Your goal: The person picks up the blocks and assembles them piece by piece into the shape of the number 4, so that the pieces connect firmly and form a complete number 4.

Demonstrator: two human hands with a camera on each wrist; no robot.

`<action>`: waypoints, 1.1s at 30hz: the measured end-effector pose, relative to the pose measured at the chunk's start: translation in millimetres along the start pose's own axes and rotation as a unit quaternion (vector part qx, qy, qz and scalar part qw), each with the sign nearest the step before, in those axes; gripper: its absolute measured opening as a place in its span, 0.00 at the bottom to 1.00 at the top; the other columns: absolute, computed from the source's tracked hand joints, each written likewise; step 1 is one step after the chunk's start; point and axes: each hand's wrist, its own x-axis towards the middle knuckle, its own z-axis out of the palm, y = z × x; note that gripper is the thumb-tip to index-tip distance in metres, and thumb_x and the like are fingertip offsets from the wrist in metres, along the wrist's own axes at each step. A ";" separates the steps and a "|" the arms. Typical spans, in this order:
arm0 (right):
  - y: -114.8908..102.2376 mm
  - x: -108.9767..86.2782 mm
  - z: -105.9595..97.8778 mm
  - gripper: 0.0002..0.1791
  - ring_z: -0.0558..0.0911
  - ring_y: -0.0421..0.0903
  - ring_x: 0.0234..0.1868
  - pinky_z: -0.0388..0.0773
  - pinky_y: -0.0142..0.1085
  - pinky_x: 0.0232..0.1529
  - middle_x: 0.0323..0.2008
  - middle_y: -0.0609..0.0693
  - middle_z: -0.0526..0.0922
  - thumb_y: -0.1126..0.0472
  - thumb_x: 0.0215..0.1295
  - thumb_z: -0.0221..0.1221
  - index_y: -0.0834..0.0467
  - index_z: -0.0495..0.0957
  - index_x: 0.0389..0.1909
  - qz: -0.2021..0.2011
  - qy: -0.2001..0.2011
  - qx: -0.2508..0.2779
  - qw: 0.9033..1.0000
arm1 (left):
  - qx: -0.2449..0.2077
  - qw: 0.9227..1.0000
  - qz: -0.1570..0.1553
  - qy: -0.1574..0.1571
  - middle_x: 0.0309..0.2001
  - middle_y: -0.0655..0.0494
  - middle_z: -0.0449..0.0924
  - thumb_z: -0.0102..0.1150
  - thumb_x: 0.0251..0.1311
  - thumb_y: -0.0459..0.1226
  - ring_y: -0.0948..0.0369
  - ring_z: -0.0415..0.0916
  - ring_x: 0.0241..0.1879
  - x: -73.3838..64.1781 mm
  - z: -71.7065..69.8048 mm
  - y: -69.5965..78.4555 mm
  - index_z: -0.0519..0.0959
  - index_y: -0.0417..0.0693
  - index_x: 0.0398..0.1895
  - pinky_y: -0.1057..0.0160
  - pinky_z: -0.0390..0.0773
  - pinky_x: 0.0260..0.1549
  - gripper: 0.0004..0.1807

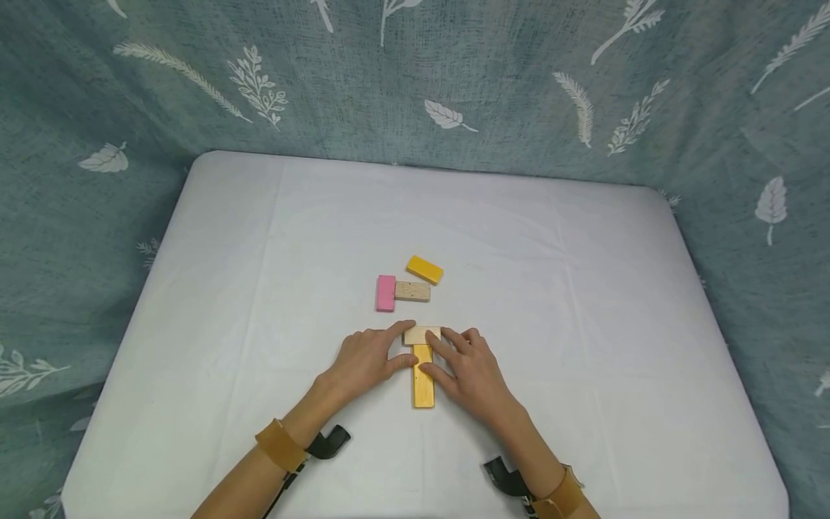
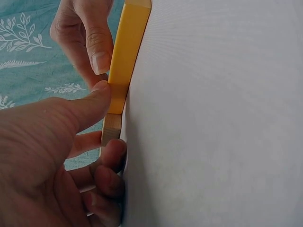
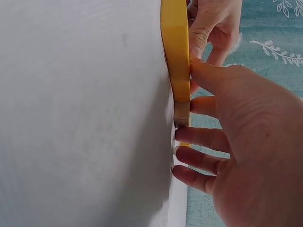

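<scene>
A pale wooden block lies crosswise against the far end of a yellow length, making a T flat on the table. Whether that yellow length is one block or two end to end, I cannot tell. My left hand touches the pale block's left end with its fingers, its thumb at the yellow side. From the other side, my right hand rests its index finger on the pale block, another finger at its right end and the thumb on the yellow edge. Both wrist views show the thumbs close together at the yellow wood.
Beyond the hands, a pink block stands crosswise against a brown wooden block. Another yellow block lies slanted just behind them. White cloth covers the table, and a leaf-patterned teal curtain hangs around it.
</scene>
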 end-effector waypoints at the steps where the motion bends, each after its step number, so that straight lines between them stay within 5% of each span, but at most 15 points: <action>1: 0.2 -0.1 0.2 0.29 0.69 0.47 0.37 0.67 0.36 0.32 0.52 0.56 0.77 0.41 0.58 0.58 0.53 0.75 0.56 0.000 0.001 0.001 1.000 | -0.001 1.000 -0.001 -0.002 0.13 0.62 0.65 0.59 0.53 0.56 0.65 0.58 0.13 0.1 0.4 -0.1 0.68 0.55 0.62 0.68 0.62 0.14 0.33; 33: 2.0 -0.4 1.5 0.29 0.69 0.46 0.36 0.67 0.37 0.33 0.51 0.56 0.78 0.42 0.56 0.60 0.53 0.76 0.55 -0.012 0.014 0.002 1.000 | -0.001 1.000 0.006 -0.004 0.12 0.62 0.62 0.59 0.55 0.53 0.65 0.57 0.12 -1.3 0.2 -2.0 0.68 0.53 0.62 0.68 0.60 0.14 0.32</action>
